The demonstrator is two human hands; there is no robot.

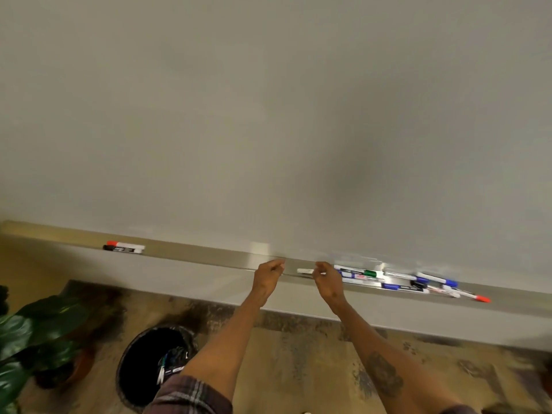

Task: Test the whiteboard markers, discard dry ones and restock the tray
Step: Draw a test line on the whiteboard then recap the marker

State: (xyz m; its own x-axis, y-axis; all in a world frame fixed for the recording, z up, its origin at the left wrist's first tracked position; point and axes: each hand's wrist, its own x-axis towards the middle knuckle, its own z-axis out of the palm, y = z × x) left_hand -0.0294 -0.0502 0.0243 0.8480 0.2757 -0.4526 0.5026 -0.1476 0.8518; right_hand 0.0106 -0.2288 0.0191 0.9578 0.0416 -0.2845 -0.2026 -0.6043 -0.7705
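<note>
Centre frame: right hand (328, 280) pinches marker (305, 271), long axis along tray (209, 259), free end toward frame left; left hand (268, 276) curled, I can't tell on what

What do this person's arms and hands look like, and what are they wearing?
The left hand and right hand are bare: no gloves, and no rings or watch visible. The forearms are uncovered. A dark plaid sleeve is pushed up on the left arm, and only a sliver of sleeve shows on the right. The right forearm carries a dark tattoo.
</note>
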